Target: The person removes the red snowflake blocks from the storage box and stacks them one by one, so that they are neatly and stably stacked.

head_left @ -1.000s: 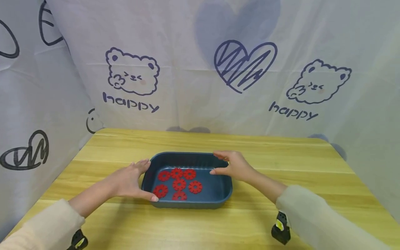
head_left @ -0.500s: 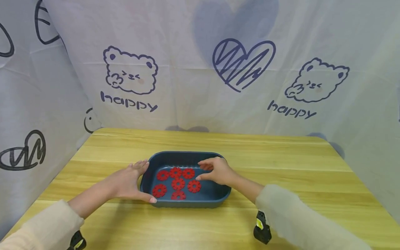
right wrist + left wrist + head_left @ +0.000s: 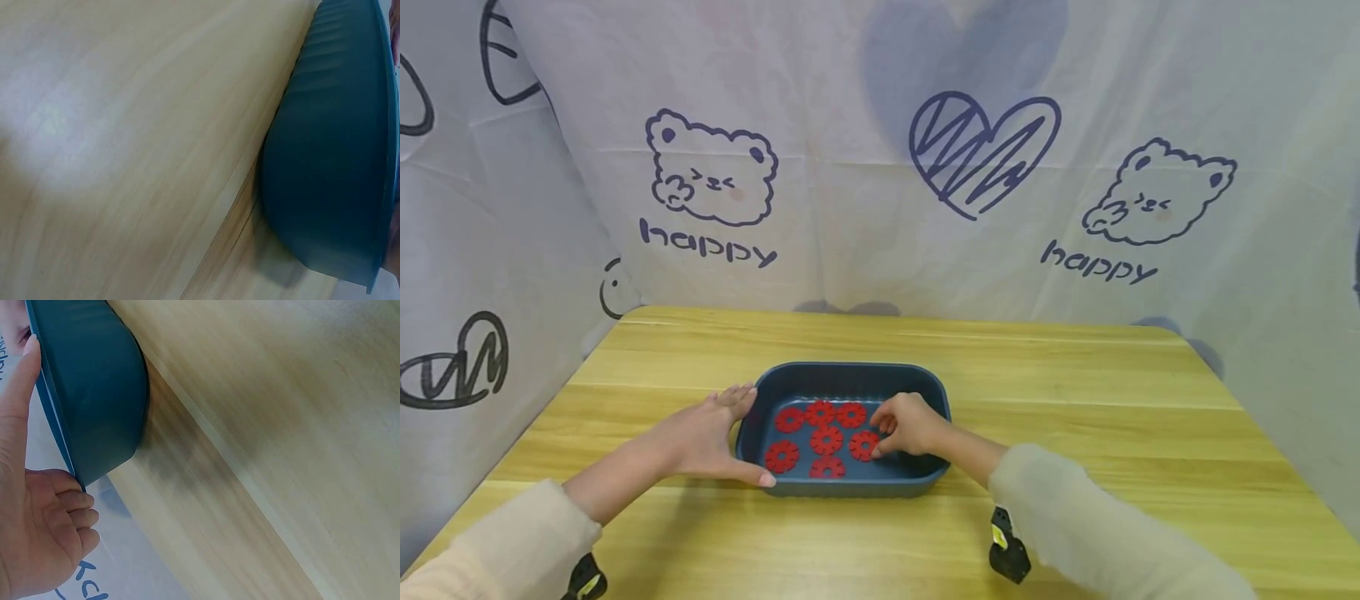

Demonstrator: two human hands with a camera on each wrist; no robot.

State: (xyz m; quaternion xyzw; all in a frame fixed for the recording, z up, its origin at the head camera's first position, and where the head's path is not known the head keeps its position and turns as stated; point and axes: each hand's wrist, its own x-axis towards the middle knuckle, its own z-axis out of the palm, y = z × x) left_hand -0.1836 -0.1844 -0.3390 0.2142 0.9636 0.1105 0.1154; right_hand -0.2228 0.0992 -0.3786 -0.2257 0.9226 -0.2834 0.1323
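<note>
A dark blue-green rectangular tub [image 3: 850,490] stands on the table and holds several red notched discs [image 3: 827,440], like plastic snowflake building pieces. My left hand [image 3: 711,433] is spread across the tub's left end. Its thumb lies along the front rim and its other fingers touch the back left rim, as the left wrist view of the tub [image 3: 100,381] also shows. Inside the tub, my right hand [image 3: 912,423] has its fingertips at the rightmost red disc [image 3: 864,445]. Thumb and forefinger are apart there, and the disc lies flat. The tub's wall [image 3: 331,144] hides most of this hand in the right wrist view.
A pale wooden table [image 3: 1075,433] extends around the tub. White cloth [image 3: 850,208] with drawn bears and hearts hangs behind it and on the left. A black wrist strap device [image 3: 1009,546] hangs below the right sleeve.
My right hand has moved left and down from above the tub's right rim to the rightmost red disc. My left hand keeps its place on the tub, and the discs lie as before.
</note>
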